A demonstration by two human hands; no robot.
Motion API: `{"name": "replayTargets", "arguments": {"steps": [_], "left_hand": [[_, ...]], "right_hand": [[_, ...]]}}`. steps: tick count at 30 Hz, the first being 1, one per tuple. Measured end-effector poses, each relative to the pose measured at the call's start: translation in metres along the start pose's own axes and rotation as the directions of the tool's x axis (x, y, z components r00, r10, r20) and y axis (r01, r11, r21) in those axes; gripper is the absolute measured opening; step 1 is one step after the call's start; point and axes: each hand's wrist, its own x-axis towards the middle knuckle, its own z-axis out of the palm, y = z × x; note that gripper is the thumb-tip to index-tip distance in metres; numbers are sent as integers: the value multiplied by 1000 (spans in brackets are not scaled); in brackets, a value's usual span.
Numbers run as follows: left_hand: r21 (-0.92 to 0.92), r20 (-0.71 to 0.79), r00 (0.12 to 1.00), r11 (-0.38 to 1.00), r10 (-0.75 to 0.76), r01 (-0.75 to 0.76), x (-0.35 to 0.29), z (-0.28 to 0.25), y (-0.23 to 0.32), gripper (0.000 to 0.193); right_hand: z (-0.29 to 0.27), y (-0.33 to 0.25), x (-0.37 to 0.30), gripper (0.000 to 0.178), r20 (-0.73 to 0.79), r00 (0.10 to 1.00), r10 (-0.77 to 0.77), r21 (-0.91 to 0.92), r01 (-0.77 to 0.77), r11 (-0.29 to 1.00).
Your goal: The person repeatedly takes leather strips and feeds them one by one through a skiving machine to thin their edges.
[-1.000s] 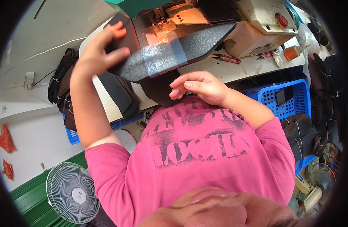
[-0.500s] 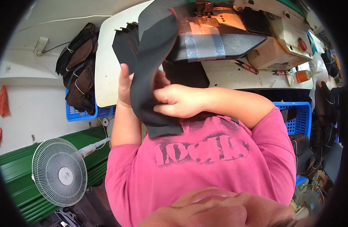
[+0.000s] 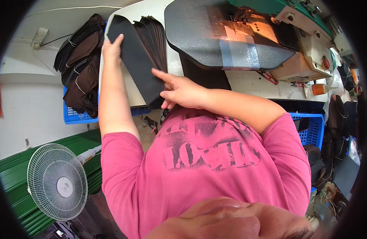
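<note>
Left of the white worktop (image 3: 249, 85), a blue plastic basket (image 3: 74, 114) holds tied dark fabric bundles (image 3: 82, 55); over the worktop, the left hand (image 3: 111, 52) grips a long black flexible panel (image 3: 136, 61), the right hand (image 3: 185, 91) at its near end, hold unclear.

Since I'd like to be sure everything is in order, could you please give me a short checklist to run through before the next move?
1. Left hand at the black panel's far end: ok, thumb over its edge.
2. Right hand at the panel's near end: ok, index finger reaching its right edge.
3. Edges of the stack of dark pieces even: not ok, they fan out beside the panel.
4. Hands clear of the dark machine bed: ok, both are apart from it.
5. Red-handled snips away from the panel: ok, they lie beyond the bed, to the right.
6. Panel's underside free of creases: cannot tell, it is hidden.
</note>
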Motion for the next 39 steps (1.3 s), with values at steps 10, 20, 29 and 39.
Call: {"name": "replayTargets", "arguments": {"steps": [10, 20, 29, 39], "left_hand": [[930, -224, 923, 353, 313, 105, -20, 20, -49, 59], [94, 814, 349, 486, 465, -869, -212, 130, 35, 28], [221, 895, 358, 434, 265, -873, -230, 146, 43, 20], [536, 618, 700, 459, 358, -709, -239, 159, 28, 12]], "right_hand": [[-60, -10, -84, 23, -173, 971, -166, -307, 107, 946], [-88, 18, -124, 39, 43, 903, -427, -967, 145, 208], [-101, 24, -124, 24, 49, 905, -423, -909, 216, 356], [-97, 24, -102, 48, -308, 848, -432, -810, 4, 586]]}}
